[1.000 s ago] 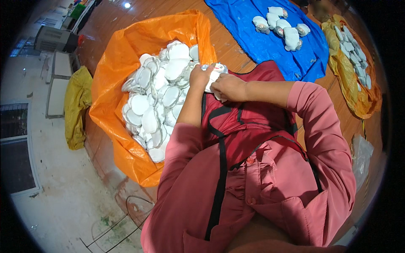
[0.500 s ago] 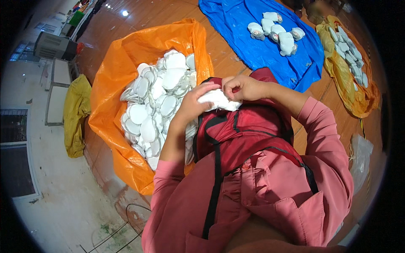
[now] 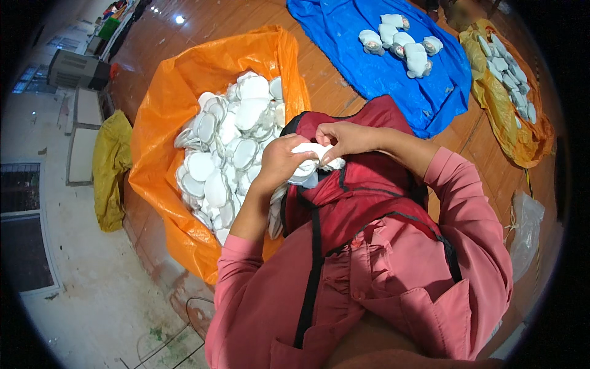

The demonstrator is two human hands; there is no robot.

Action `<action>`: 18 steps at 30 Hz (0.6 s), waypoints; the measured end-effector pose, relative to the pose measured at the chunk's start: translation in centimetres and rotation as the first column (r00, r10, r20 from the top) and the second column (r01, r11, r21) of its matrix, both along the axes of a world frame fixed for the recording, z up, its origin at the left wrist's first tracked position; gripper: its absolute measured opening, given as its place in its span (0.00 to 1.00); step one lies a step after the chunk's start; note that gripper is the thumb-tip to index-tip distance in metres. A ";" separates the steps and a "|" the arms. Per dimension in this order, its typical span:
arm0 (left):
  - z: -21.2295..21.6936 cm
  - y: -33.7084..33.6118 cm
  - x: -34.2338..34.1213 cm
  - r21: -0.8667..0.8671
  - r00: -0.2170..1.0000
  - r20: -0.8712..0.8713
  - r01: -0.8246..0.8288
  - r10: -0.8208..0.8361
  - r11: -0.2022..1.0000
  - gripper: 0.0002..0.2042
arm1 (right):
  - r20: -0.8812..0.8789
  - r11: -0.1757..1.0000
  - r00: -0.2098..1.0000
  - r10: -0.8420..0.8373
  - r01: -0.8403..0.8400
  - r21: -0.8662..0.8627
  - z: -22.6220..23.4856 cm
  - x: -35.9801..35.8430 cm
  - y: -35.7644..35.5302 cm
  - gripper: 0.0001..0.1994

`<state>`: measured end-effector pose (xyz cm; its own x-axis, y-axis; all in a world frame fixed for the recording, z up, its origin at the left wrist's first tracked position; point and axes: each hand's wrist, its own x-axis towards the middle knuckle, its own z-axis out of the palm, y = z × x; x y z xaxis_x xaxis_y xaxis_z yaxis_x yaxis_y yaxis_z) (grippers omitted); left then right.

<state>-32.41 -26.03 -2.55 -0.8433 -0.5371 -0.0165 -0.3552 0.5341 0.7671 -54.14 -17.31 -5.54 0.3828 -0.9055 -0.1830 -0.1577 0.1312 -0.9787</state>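
Observation:
Above the dark red cloth on my lap [image 3: 375,178], both hands grip one white fabric piece [image 3: 313,149]. My left hand [image 3: 281,161] is closed on its left side, thumb on top. With bent fingers and thumb, my right hand [image 3: 344,138] pinches its right side. Part of the piece is bunched up and hidden behind the fingers; more white fabric hangs just below it. Close by on the left, an orange sack [image 3: 166,101] with a rolled-down rim holds a heap of white oval fabric pieces [image 3: 216,187].
Beyond my lap a blue sheet [image 3: 335,46] lies on the brown tiled floor, bearing several bundles of white pieces [image 3: 416,59]. A yellow-orange sack [image 3: 538,144] with more pieces lies far right, near a clear plastic bag [image 3: 527,224]. A yellow sack [image 3: 110,175] rests by the left wall.
My hands have drawn closer together and slightly down. The white piece, spread wider before, is now folded narrower between them, and more white fabric shows under it.

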 end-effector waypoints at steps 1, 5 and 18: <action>-0.6 0.1 0.1 0.068 0.998 0.002 -0.060 0.060 0.996 0.09 | -0.092 0.998 0.996 -0.017 0.011 -0.061 0.0 0.1 0.0 0.19; -1.5 0.1 -0.7 0.252 0.957 0.082 -0.290 0.278 0.923 0.07 | -0.142 0.985 0.986 -0.084 0.060 -0.163 -1.4 0.2 -0.2 0.20; -9.6 -3.3 -1.2 0.844 0.779 0.139 -0.416 0.611 0.338 0.16 | -0.127 0.849 0.987 -0.096 0.015 -0.529 -5.9 -0.2 -2.5 0.12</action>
